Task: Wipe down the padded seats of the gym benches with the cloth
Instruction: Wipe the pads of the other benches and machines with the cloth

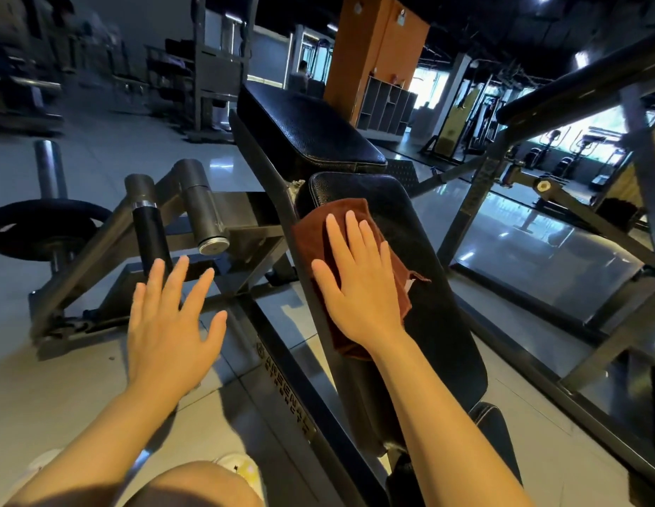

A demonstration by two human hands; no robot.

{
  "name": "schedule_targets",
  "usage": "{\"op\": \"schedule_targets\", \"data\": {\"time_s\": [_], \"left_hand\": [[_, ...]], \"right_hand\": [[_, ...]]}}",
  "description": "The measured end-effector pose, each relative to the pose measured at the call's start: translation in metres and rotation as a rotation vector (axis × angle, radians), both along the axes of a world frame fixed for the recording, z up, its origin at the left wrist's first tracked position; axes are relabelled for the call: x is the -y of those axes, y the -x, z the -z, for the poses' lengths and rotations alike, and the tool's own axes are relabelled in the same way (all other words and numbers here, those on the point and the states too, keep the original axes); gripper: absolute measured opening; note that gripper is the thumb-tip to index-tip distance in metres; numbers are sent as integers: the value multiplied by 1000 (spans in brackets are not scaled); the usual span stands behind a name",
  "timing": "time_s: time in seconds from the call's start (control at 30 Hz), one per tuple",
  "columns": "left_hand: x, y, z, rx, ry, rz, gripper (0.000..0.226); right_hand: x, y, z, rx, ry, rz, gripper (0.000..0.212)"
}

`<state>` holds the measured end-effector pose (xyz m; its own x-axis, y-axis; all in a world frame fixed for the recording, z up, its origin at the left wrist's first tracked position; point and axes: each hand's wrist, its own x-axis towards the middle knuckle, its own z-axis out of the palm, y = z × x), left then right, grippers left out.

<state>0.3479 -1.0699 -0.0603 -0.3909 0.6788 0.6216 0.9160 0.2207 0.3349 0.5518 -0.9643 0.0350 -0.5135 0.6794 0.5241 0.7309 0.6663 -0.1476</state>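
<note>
pressing fingers [350,228] flat atop cloth [320,228]

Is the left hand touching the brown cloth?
No, the left hand hovers open beside the bench; only the right hand presses the brown cloth.

Pad [439,272] grained blk leather, cloth [318,228] brown terry, frame [245,221] matt metal.
</note>
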Motion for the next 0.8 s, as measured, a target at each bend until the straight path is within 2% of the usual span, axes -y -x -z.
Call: {"op": "schedule_targets", "data": {"time_s": [0.2,0.23,0.33,0.47,0.63,0.8], "left_hand": [[11,-9,17,80,-28,53,66],[10,-11,18,122,-49,54,64],[7,-16,17,229,-68,27,76],[6,-18,15,239,-35,-10,78],[6,-17,16,253,-43,-7,71],[8,-17,15,238,-54,-14,66]], "right_hand": [[29,-69,38,-155,214,169,67],[18,-79,38,-173,251,202,69],[-34,-89,20,-199,329,314,78],[-99,-51,-16,-238,288,411,64],[-109,10,-52,-179,220,290,61],[-55,22,-45,-38,102,-18,60]]}}
